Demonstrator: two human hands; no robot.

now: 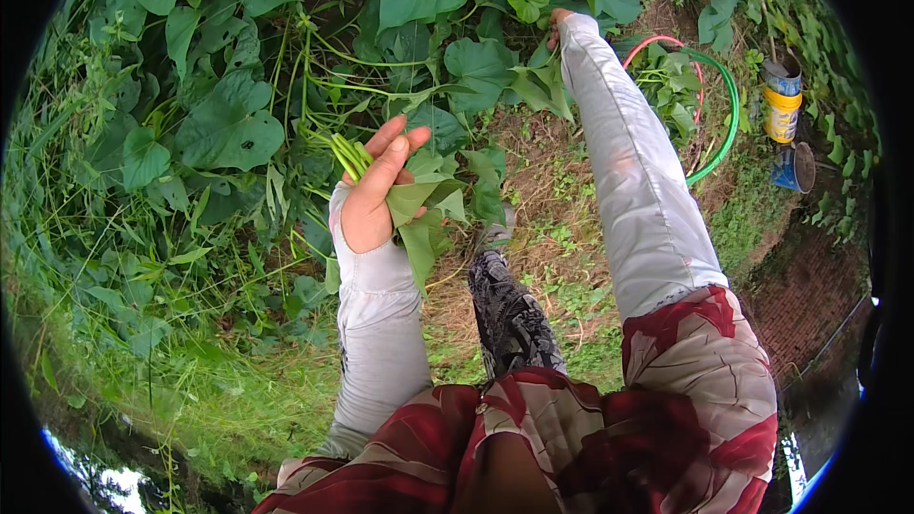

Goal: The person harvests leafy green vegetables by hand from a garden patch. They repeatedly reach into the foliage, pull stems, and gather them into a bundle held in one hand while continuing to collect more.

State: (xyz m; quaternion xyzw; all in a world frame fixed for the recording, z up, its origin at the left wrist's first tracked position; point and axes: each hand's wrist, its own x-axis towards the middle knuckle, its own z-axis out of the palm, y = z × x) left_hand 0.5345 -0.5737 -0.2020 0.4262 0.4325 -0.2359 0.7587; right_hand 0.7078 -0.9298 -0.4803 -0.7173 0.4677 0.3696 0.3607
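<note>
My left hand (377, 182) is closed around a bunch of cut green leaf stems (350, 157). The stem ends poke out past the thumb, and the heart-shaped leaves (421, 228) hang down on the palm's other side. Farther out, my right hand (558, 27) reaches in among broad-leaved vines (478, 71), which look like sweet potato. Its fingers are mostly hidden by the sleeve cuff and foliage, so what they grip cannot be made out. A drooping leaf (541, 89) hangs just below that hand.
Right of my right forearm, picked leaves (668, 89) lie inside a red rim (700, 78) beside a green hoop (732, 111), perhaps a basket. Beyond are a yellow bucket (782, 116), a blue container (791, 165) and brickwork (807, 300). Tall grass (143, 300) grows at left.
</note>
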